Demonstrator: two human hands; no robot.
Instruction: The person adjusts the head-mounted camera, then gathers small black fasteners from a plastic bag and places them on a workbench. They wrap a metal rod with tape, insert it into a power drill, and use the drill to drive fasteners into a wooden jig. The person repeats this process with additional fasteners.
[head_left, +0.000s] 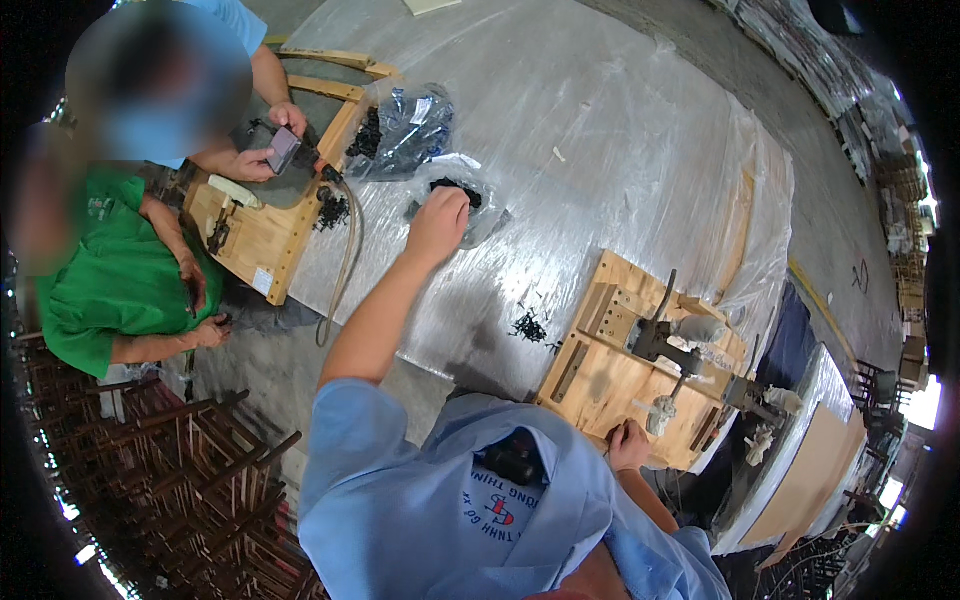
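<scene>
My left hand (440,220) reaches far across the wrapped tabletop to a small clear plastic bag (483,225). Its fingers are bent together over the black small parts (462,187) in the bag's mouth; whatever they grip is hidden. On the near edge of a wooden jig (590,385) rests my right hand (628,445), fingers curled in around something dark that I cannot make out. Metal toggle clamps (660,345) with wrapped pads are mounted on this jig. Between my hands, a loose scatter of small black pieces (528,324) lies on the plastic film.
A bigger plastic bag (408,125) of black parts stands beyond my left hand. At left, a person in blue holds a phone-like device (284,148) beside another wooden jig (285,235) and a hose (350,250). A person in green (125,270) stands nearer. Brown wooden frames (190,480) are stacked lower left.
</scene>
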